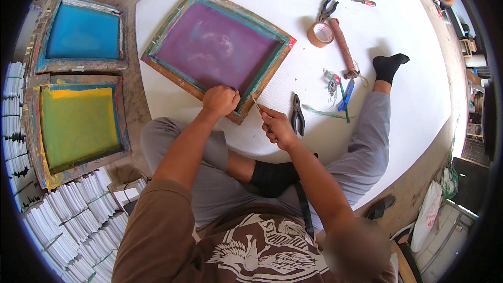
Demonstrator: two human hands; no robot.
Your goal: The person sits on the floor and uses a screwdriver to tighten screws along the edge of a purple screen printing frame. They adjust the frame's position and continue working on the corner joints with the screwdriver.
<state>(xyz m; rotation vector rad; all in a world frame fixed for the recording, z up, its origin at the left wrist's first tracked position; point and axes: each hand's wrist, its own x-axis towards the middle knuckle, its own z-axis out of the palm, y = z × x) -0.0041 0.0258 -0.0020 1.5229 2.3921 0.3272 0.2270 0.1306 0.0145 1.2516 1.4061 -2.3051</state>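
Left hand (220,100) fisted on the near edge of a purple-meshed screen-printing frame (216,47), right hand (276,127) pinching a thin tool (255,102) at its corner, black pliers (297,116) just right of the frame, tape roll (320,34) beyond.

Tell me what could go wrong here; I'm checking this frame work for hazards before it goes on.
1. The right hand drives a thin tool at the purple screen frame close to the left hand that presses down on its corner; a slip could jab those fingers.
2. The tip could also slide inward and tear the mesh.
3. The black pliers lie beside the right wrist and could be knocked.
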